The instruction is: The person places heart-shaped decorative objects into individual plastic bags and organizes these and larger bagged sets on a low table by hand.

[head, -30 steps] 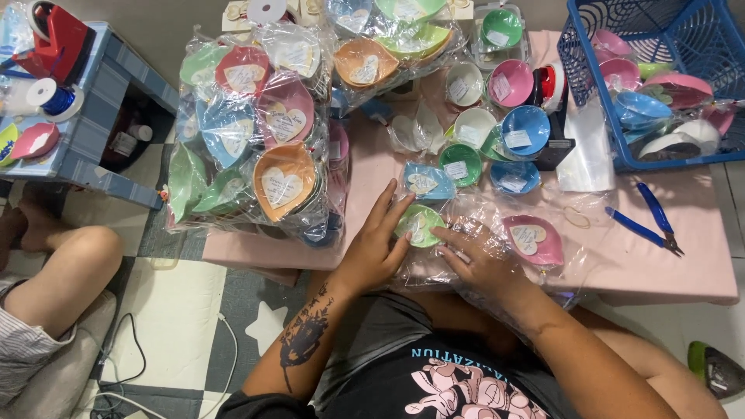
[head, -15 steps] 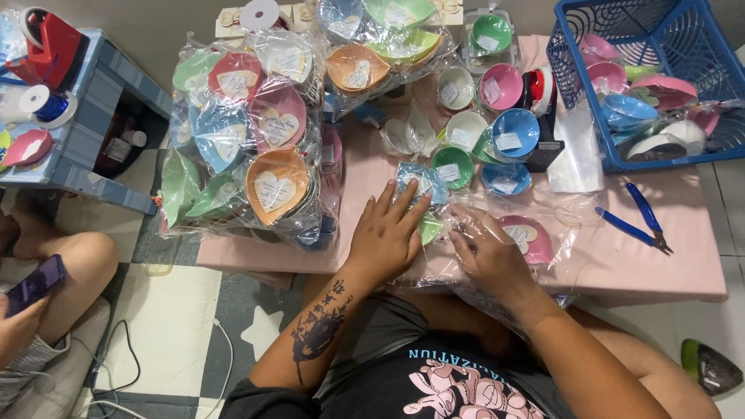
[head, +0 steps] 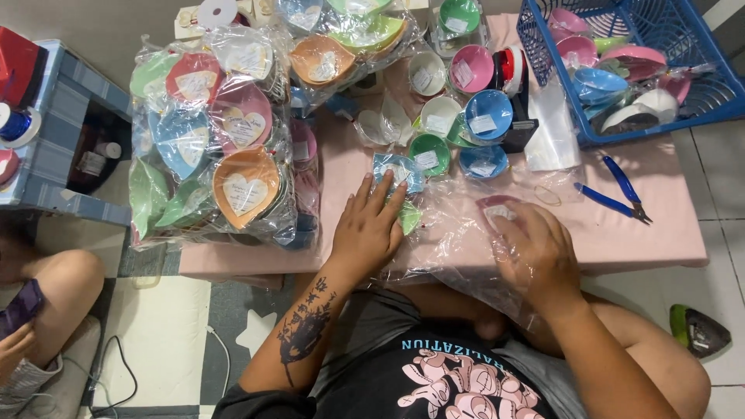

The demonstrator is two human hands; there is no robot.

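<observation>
We are pressing our left hand (head: pixel 371 231) flat, fingers spread, on a clear plastic bag (head: pixel 450 240) lying on the pink bench (head: pixel 660 225), over a light blue bowl (head: pixel 396 172) and a green bowl (head: pixel 409 217). Our right hand (head: pixel 535 252) is curling its grip over a pink bowl (head: pixel 497 209) inside the bag. Blue pliers (head: pixel 617 190) are lying just right of us, near a blue basket (head: pixel 698 93).

Head-worn view, steeply down, close
</observation>
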